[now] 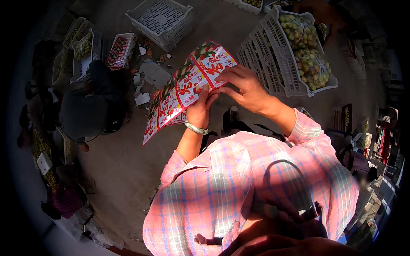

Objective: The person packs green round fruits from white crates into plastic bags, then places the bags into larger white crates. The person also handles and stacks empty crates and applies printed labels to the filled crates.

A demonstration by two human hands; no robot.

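A glossy sheet of printed labels (pixel 177 92), with fruit pictures, red writing and red borders, is held up in front of my chest. My left hand (pixel 199 110), below a jade-like bangle (pixel 196 128), grips its near edge with the thumb on the printed face. At the sheet's right end, the fingers of my right hand (pixel 248 86) lie over a corner and the thumb is by the edge, close to my left fingertips. Part of another printed layer shows beneath the sheet. Its underside is hidden.
White plastic crates (pixel 160 22) are stacked ahead. At right, more crates (pixel 288 54) hold bagged green fruit (pixel 312 67). Torn white scraps (pixel 153 73) litter the floor near a tray of red-printed packs (pixel 120 51). A person (pixel 93 102) crouches at left.
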